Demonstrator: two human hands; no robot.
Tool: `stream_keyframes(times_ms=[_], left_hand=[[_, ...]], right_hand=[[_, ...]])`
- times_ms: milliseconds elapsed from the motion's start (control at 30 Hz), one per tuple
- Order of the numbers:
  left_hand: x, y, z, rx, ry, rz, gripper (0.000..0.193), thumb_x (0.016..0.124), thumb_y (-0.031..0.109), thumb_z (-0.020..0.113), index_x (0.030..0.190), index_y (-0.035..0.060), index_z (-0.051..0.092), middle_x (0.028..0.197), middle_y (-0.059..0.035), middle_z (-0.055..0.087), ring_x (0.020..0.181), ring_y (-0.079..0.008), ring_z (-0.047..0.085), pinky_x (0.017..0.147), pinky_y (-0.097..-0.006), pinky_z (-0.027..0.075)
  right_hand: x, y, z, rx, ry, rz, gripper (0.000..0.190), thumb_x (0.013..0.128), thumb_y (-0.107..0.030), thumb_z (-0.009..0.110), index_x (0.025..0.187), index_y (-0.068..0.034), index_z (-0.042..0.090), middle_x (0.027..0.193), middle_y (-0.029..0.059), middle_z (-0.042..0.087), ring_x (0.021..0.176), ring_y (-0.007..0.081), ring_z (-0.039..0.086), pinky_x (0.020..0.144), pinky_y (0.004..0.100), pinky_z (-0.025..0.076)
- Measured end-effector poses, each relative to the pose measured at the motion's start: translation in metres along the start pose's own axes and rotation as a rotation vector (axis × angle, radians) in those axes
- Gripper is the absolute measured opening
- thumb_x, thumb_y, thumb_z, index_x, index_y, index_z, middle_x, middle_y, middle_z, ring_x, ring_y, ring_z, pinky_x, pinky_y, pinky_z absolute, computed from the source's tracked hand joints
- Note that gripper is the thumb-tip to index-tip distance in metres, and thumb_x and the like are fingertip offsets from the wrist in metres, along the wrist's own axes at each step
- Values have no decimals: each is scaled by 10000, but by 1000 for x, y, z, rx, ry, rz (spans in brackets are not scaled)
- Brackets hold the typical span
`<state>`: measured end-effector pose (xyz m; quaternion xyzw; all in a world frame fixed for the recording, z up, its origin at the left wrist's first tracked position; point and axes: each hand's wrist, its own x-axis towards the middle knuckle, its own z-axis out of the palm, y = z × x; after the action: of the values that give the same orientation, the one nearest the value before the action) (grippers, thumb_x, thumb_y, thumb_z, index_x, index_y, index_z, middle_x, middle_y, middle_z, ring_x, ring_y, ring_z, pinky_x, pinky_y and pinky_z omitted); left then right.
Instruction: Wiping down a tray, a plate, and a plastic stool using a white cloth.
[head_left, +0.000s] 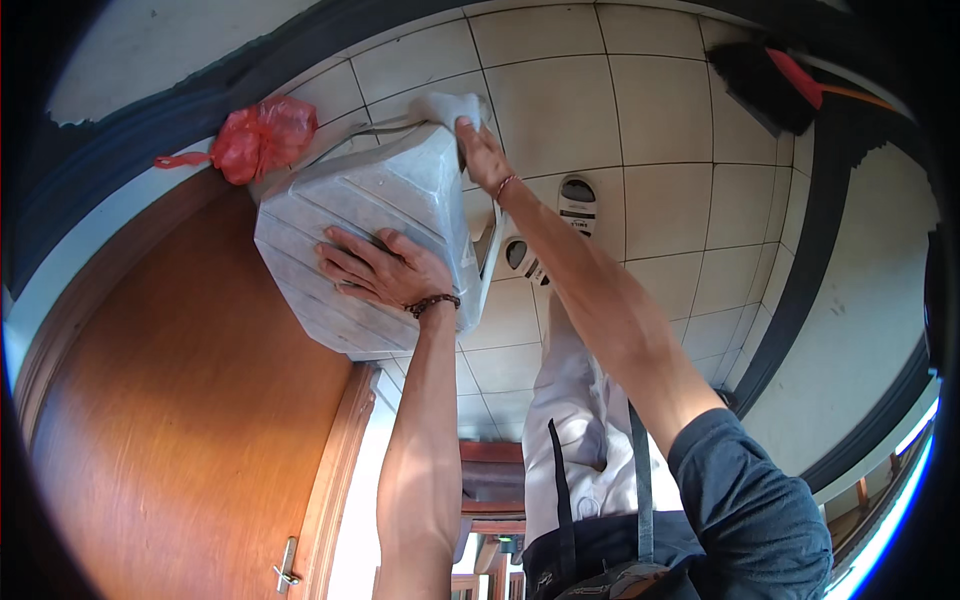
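Note:
A pale grey-white seat (337, 202) with cut corners and ridged lines, seemingly a stool's or chair's, stands before me beside a wooden door. My left hand (382, 270) lies palm down on its upper face, fingers spread, with a dark beaded bracelet at the wrist. At the seat's far right corner, my right hand (480, 154) grips a whitish cloth (450, 109) against the edge. Thin light-coloured frame bars (491, 251) show along the seat's right side and far side. The lower part of this piece is mostly hidden under the seat.
A knotted red plastic bag (262, 139) lies by the wall at the far left. The brown wooden door (172, 390) fills the left side. A broom (772, 86) with black bristles rests at the far right corner. My sandalled feet (577, 206) stand on the tiled floor (667, 202).

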<state>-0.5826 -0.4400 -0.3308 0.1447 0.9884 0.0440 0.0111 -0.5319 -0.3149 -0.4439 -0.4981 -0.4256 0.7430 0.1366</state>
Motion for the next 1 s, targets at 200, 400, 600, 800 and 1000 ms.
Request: stream_keyframes(times_ms=[200, 400, 600, 800, 1000], left_hand=[[11, -27, -10, 24, -1, -7, 669, 938, 392, 306, 1511, 76, 168, 1563, -199, 116, 1449, -357, 76, 1138, -540, 38], [12, -19, -13, -7, -21, 24, 698, 945, 446, 269, 1507, 47, 155, 1557, -227, 104, 1445, -385, 66, 1135, -549, 21], [-1, 1, 1, -95, -35, 47, 708, 952, 479, 234, 1499, 35, 170, 1547, -232, 134, 1437, -380, 104, 1132, -553, 41], [12, -28, -10, -17, 23, 54, 688, 943, 445, 268, 1496, 42, 192, 1544, -229, 150, 1434, -365, 117, 1133, -550, 49], [10, -10, -13, -30, -15, 18, 687, 936, 422, 275, 1509, 64, 149, 1557, -221, 102, 1444, -363, 84, 1129, -562, 31]], right_hand=[[-45, -26, 41, -74, -206, -446, 595, 950, -450, 434, 1317, 19, 457, 1371, 229, 429, 1310, 365, 350, 1107, 364, 252], [16, 1, 25, -4, -231, -43, 635, 931, -485, 450, 1304, 28, 482, 1330, 227, 483, 1226, 326, 469, 1062, 352, 329], [131, 54, -33, -287, -111, 274, 694, 903, -538, 420, 1278, 39, 515, 1301, 258, 507, 1161, 328, 538, 1020, 351, 383], [-6, -43, 37, -596, -437, -602, 519, 986, -425, 379, 1266, -19, 543, 1324, 222, 496, 1220, 397, 464, 1059, 402, 344], [1, -53, 14, -288, -353, -33, 564, 965, -471, 393, 1248, -11, 556, 1279, 218, 541, 1170, 352, 514, 1021, 372, 376]])
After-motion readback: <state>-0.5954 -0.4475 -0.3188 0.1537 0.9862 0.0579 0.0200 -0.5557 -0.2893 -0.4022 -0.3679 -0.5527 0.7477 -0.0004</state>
